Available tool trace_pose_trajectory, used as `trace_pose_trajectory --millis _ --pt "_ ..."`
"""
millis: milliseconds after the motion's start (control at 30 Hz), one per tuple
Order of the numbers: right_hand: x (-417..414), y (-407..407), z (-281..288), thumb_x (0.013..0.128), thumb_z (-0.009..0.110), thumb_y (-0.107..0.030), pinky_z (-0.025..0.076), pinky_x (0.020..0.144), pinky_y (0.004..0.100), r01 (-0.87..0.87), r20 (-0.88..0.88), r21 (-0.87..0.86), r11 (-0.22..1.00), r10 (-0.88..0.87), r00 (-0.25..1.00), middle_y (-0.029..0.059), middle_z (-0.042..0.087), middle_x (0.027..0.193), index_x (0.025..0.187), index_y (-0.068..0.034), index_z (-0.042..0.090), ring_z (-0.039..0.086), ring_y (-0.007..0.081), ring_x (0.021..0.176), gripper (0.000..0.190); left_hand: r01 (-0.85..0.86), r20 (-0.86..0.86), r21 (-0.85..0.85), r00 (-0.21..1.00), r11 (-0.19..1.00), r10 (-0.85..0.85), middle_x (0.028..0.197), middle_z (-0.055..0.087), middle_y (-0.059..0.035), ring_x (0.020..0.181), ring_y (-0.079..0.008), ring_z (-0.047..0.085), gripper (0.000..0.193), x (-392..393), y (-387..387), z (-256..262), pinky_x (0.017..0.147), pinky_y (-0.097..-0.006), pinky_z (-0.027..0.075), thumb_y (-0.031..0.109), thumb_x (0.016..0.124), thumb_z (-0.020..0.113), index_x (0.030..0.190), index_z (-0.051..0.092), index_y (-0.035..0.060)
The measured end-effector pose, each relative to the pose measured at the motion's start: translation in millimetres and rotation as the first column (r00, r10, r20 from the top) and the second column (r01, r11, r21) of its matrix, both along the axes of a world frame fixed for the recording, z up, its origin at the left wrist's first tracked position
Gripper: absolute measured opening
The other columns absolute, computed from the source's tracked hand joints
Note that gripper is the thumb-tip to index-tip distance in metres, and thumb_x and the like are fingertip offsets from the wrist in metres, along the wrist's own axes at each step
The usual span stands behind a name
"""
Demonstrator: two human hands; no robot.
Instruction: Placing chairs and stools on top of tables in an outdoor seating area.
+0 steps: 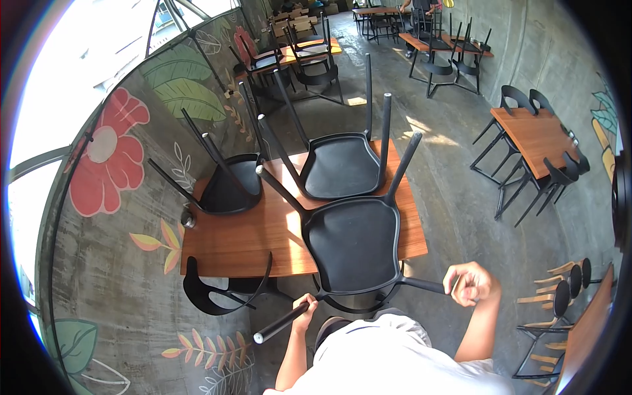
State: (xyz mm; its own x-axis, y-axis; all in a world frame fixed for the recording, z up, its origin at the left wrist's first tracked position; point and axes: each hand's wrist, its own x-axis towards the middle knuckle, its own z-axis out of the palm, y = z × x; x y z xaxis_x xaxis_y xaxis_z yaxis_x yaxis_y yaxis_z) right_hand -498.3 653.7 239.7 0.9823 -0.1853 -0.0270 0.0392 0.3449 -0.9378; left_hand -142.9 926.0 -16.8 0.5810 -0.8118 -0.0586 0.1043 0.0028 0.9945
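Note:
A black plastic chair [353, 244] lies upside down with its seat over the near right edge of a wooden table [237, 242], legs pointing up and outward. My left hand [304, 311] is closed around one of its near legs. At the tip of the other near leg is my right hand [471, 284], its fingers curled; whether it grips the leg is unclear. Just beyond, a second upturned black chair [343, 165] rests on the tabletop, and a third [234, 185] sits at its far left. An upright black chair [202, 291] stands at the table's near left side.
A painted concrete wall [123, 256] borders the table's left. Across the floor to the right stands another wooden table [538, 140] with upright black chairs. Farther back, upturned chairs rest on tables, and a person [422, 19] stands by one. Round-seated stools [561, 298] are at the lower right.

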Motion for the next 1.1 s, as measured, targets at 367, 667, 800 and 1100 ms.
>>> trace_pose_trajectory --millis 367,667,800,1100 --pt "14 35 -48 0.098 0.026 -0.052 0.022 0.03 0.0247 0.857 0.29 0.149 0.493 -0.851 0.438 -0.0025 0.032 0.039 0.077 -0.008 0.043 0.026 0.0082 0.028 0.051 0.299 0.222 0.08 0.925 0.951 -0.309 0.064 0.042 0.0038 0.062 -0.0059 0.037 0.027 28 -19 1 0.054 -0.0235 0.033 0.01 0.084 0.063 0.068 0.042 0.0083" --pt "33 119 -75 0.092 0.056 -0.011 0.046 0.077 0.0267 0.835 0.413 -0.421 -0.355 -0.894 -0.173 0.0022 0.054 0.096 0.118 -0.006 0.051 0.054 0.011 0.078 0.027 0.078 -0.066 0.199 0.996 0.977 -0.066 0.097 0.053 -0.0019 0.092 -0.0115 0.054 0.028 26 20 -49 0.08 -0.025 0.044 0.01 0.084 0.064 0.108 0.05 0.0088" --pt "8 207 -90 0.09 0.057 -0.008 0.048 0.07 0.0233 0.948 0.15 -0.306 -0.09 -0.988 -0.045 0.0022 0.054 0.095 0.118 -0.006 0.051 0.054 0.0087 0.078 0.029 0.351 -0.448 0.258 0.869 0.9 -0.211 0.103 0.059 -0.0025 0.093 -0.013 0.06 0.023 24 82 -10 0.082 -0.0279 0.047 0.014 0.088 0.058 0.11 0.053 0.0098" --pt "-5 298 -135 0.081 0.065 0.003 0.048 0.057 0.0193 0.917 -0.084 -0.398 0.027 -0.996 -0.008 0.0041 0.063 0.084 0.113 -0.002 0.052 0.055 0.0077 0.059 0.035 0.408 -0.536 0.426 0.833 0.808 -0.138 0.087 0.062 -0.0013 0.082 -0.0133 0.063 0.009 21 198 -11 0.076 -0.0272 0.049 0.012 0.092 0.051 0.098 0.058 0.0113"
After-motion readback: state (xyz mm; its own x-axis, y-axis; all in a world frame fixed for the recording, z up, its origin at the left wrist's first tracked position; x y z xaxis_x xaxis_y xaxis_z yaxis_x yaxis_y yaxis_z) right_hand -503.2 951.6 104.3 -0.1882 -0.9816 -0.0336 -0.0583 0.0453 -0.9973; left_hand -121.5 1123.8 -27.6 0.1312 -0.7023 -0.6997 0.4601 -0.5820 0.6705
